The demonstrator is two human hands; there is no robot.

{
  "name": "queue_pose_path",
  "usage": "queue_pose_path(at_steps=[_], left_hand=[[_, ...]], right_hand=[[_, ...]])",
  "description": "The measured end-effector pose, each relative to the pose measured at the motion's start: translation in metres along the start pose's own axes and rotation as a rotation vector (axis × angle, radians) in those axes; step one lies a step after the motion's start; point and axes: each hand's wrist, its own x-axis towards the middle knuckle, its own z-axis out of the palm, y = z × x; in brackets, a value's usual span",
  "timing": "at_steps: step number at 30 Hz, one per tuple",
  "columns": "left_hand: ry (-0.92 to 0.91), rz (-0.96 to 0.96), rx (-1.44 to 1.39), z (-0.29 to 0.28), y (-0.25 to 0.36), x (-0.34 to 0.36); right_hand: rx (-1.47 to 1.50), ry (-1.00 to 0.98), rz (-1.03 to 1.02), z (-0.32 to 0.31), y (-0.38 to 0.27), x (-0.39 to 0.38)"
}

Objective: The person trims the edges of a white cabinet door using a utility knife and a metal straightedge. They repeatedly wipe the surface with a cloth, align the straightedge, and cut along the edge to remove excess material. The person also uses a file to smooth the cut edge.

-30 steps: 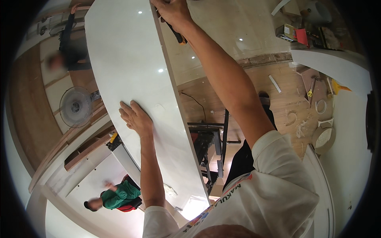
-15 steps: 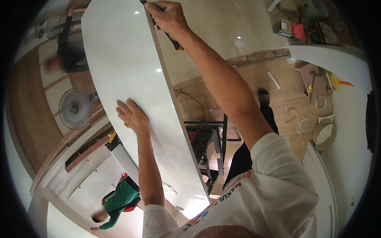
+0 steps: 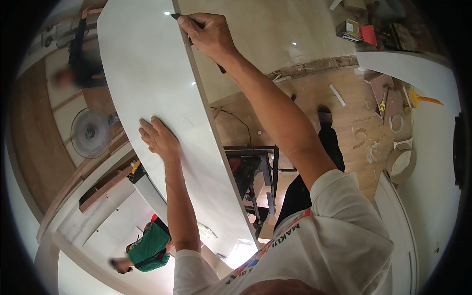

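A long white panel (image 3: 142, 73) stretches away from me, its straight right edge running from near to far. My left hand (image 3: 161, 140) lies flat on its glossy top, fingers a little spread. At the far end of that right edge, my right hand (image 3: 210, 37) is closed around a utility knife (image 3: 175, 16). The dark blade pokes out past my thumb and meets the panel's edge. Most of the knife's handle is hidden by my hand; its black end shows below my wrist.
Under the panel stands a black metal frame (image 3: 250, 150). To the left are a fan (image 3: 90, 132), a person in dark clothes (image 3: 86, 64) and a person in green (image 3: 147, 248). Yellow scissors (image 3: 382, 105), tape rolls (image 3: 396, 123) and scraps lie on the floor at right.
My right hand has come slightly nearer along the panel's edge with the knife. My left hand stays flat on the panel. The person in green has turned and drawn an arm in.
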Motion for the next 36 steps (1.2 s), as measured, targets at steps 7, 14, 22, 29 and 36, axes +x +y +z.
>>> queue_pose_path(at_steps=[7, 14, 22, 29, 36], left_hand=[[0.035, 0.0, -0.002, 0.002, -0.003, 0.002], [-0.002, 0.005, 0.013, -0.002, 0.005, 0.002], [0.01, 0.015, 0.012, -0.003, 0.008, 0.002], [0.029, 0.04, -0.01, 0.0, 0.003, 0.005], [0.032, 0.033, -0.016, 0.0, 0.005, 0.006]], right_hand=[[0.012, 0.03, -0.042, 0.001, -0.002, -0.015], [0.01, 0.0, -0.02, -0.005, -0.002, -0.035], [0.017, 0.013, -0.007, -0.006, -0.003, -0.055], [0.023, 0.02, -0.048, -0.008, -0.007, -0.069], [0.032, 0.015, -0.032, -0.008, -0.003, -0.076]])
